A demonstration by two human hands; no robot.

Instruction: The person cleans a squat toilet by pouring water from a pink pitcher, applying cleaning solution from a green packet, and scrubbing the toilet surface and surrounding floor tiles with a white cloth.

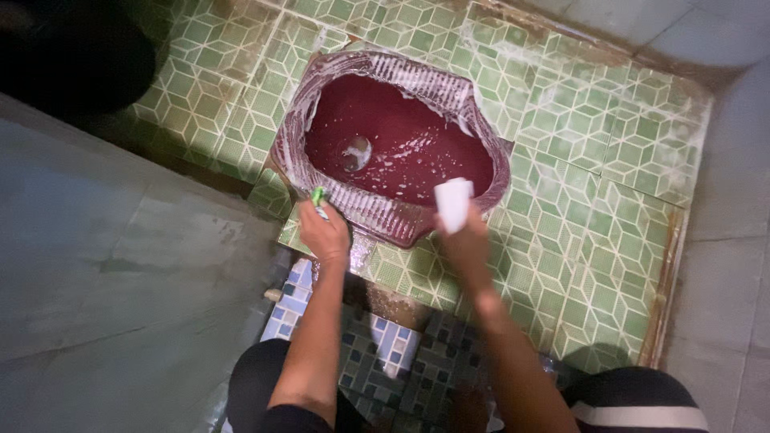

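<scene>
Maroon ceramic, slick with white foam: a dark red squat toilet pan [393, 140] set into green patterned floor tiles [585, 160] is being worked from its near edge. The left hand [325, 234] is closed around a small green-handled brush [318, 196], the bristle end pressed on the ribbed footrest just ahead of the knuckles. The right hand [464, 240] is wrapped around a white plastic bottle or block [454, 204], held upright over the near rim; which of the two it is cannot be told. Between the hands lies the pointed near lip of the pan, wet and soapy. Beyond both hands the bowl drops to a round drain hole [355, 152], with suds streaked across the red glaze. Below the wrists, a step of small blue and white mosaic tiles [293, 301] is seen, and dark-clad knees at either side.

Risk is judged chiefly from the wet: soapy film on the tiles under the squatting feet could cause a slip toward the pan. The brush is gripped near its tip end, so a skid off the ribbing could send fingers into the foam. The white object, held with wet fingers, could be dropped into the bowl.
</scene>
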